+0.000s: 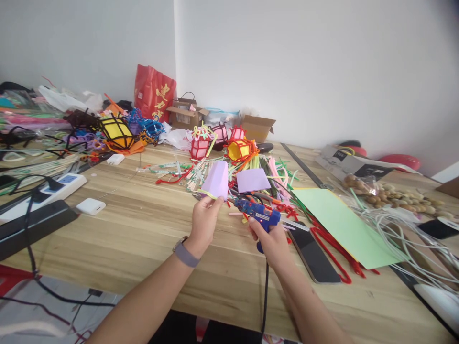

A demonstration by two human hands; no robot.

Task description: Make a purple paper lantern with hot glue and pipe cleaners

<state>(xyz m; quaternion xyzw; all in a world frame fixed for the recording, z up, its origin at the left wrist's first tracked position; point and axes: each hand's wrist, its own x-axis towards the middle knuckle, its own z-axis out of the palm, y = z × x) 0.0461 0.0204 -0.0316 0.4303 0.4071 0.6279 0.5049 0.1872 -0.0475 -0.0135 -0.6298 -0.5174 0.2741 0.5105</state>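
My left hand (205,219), with a watch on its wrist, pinches the lower edge of a folded purple paper piece (216,179). A yellow-green strip (208,193) runs along that edge. In my right hand (270,239) is a blue glue gun (258,212), its nozzle pointing left toward the paper. A clear glue stick (296,223) sticks out behind the gun, and a black cord hangs down below it. Just beyond the gun lies a flat purple paper sheet (253,180) on a heap of pipe cleaners (281,177). Whether the nozzle touches the paper I cannot tell.
Finished pipe-cleaner lanterns (239,150) stand at the back. A black phone (313,253) and a green paper sheet (347,227) lie to the right, near coiled white cord (401,239). On the left are a power strip (60,188) and a white charger (91,206).
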